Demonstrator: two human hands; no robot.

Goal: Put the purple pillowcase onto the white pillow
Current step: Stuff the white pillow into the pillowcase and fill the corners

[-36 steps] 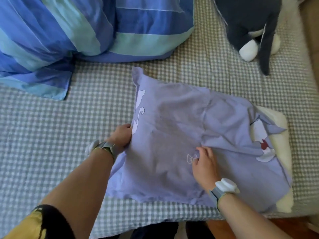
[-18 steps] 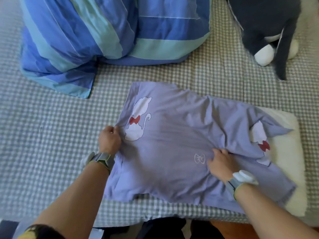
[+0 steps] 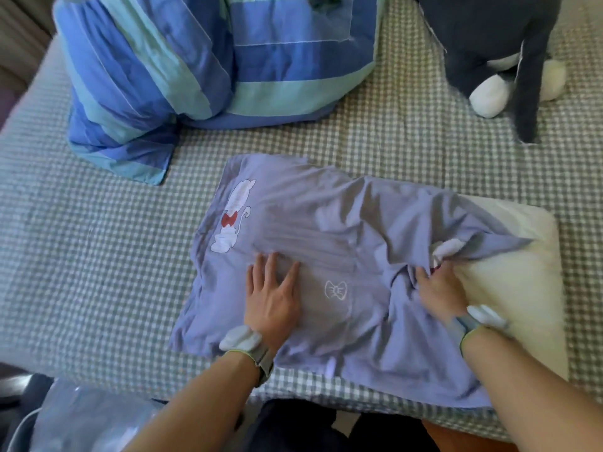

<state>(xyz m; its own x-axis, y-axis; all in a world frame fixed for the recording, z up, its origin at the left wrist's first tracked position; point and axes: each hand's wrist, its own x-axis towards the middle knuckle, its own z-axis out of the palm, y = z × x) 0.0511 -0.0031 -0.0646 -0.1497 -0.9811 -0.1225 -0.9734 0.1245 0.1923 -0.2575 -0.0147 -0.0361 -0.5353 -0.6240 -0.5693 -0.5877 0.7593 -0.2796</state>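
The purple pillowcase [image 3: 326, 243], printed with white cats and a bow, lies spread on the bed and covers the left part of the white pillow [image 3: 512, 275]. The pillow's right end sticks out bare. My left hand [image 3: 272, 291] lies flat on the pillowcase with its fingers spread. My right hand [image 3: 439, 293] grips a bunched fold of the pillowcase at its open right edge, beside the bare pillow.
A blue and teal striped duvet [image 3: 195, 66] is heaped at the back left. A dark plush cat [image 3: 499, 44] with white paws sits at the back right. The checked bed sheet [image 3: 81, 256] ends at the near edge, with a plastic-wrapped bundle [image 3: 85, 422] below it.
My left hand let go of the pillowcase's left edge and moved right, now flat on the cloth. My right hand moved right to the open edge and bunched the fabric there.
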